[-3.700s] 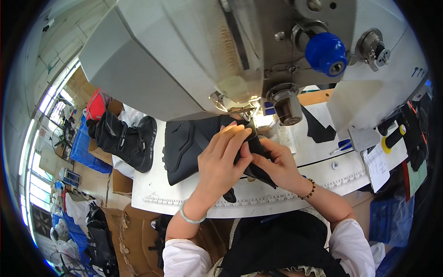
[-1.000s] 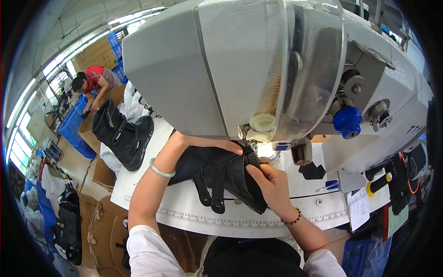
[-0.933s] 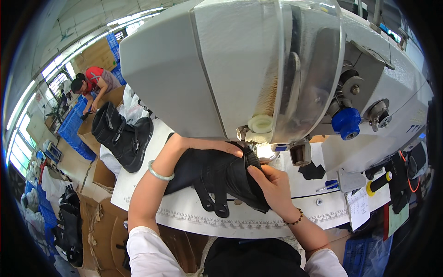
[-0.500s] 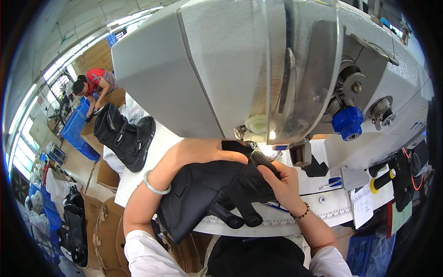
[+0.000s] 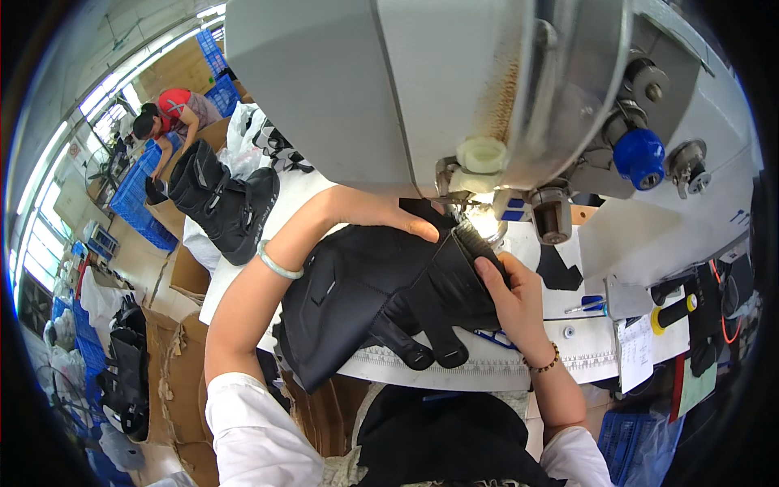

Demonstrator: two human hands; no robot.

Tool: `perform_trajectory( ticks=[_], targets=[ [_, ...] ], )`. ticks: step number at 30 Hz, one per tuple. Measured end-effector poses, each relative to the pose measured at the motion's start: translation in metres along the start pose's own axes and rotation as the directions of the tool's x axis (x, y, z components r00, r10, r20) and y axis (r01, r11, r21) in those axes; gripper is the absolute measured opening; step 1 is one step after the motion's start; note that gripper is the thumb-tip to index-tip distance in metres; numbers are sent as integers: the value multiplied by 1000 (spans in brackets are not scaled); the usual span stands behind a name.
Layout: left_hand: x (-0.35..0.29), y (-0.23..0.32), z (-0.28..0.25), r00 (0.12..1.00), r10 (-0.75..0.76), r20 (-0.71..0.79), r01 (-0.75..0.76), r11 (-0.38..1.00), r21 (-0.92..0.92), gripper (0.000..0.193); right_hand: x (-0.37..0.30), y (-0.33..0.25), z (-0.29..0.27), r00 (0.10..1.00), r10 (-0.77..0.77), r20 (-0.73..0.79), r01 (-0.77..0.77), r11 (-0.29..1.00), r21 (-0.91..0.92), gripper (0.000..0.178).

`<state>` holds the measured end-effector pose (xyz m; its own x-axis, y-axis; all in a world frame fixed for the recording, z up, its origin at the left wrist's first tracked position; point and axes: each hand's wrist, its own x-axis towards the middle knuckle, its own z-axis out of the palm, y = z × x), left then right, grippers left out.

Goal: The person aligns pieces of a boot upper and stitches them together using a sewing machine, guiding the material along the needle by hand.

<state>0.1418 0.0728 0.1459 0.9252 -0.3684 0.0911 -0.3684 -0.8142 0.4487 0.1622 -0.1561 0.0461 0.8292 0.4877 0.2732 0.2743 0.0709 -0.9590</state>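
Note:
A black boot upper with two rounded straps lies under the needle area of a large grey sewing machine. My left hand is closed on its far edge, thumb on top and the other fingers hidden behind the material. At the upper's right end, my right hand grips the ribbed edge between thumb and fingers. That edge sits just below the lit needle area, where the exact contact is hard to make out. A whole black boot stands on the white table left of my left arm.
A black material scrap, a spool of dark thread and a paper sheet lie on the table's right. Cardboard boxes stand at lower left. Beyond, a person in red bends over blue crates.
The whole view has shifted, so the table and boot sit higher in the picture. Both hands keep their grip on the upper, which is turned slightly and lies a little farther right.

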Motion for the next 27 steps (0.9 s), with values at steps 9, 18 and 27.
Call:
perform_trajectory(
  ticks=[9, 18, 27],
  targets=[
    [-13, 25, 39, 915, -371, -157, 294, 881, -370, 67, 43, -16, -35, 988, -18, 152, 25, 999, -42, 29],
    [-14, 20, 49, 884, -328, -333, 229, 925, -304, 70, 53, -21, -40, 954, 112, 277, -128, 991, 39, 21],
    [-13, 23, 49, 894, -315, -318, 210, 923, -324, 54, 43, -24, -41, 936, -343, 78, 340, 825, -452, 15]
  ],
)
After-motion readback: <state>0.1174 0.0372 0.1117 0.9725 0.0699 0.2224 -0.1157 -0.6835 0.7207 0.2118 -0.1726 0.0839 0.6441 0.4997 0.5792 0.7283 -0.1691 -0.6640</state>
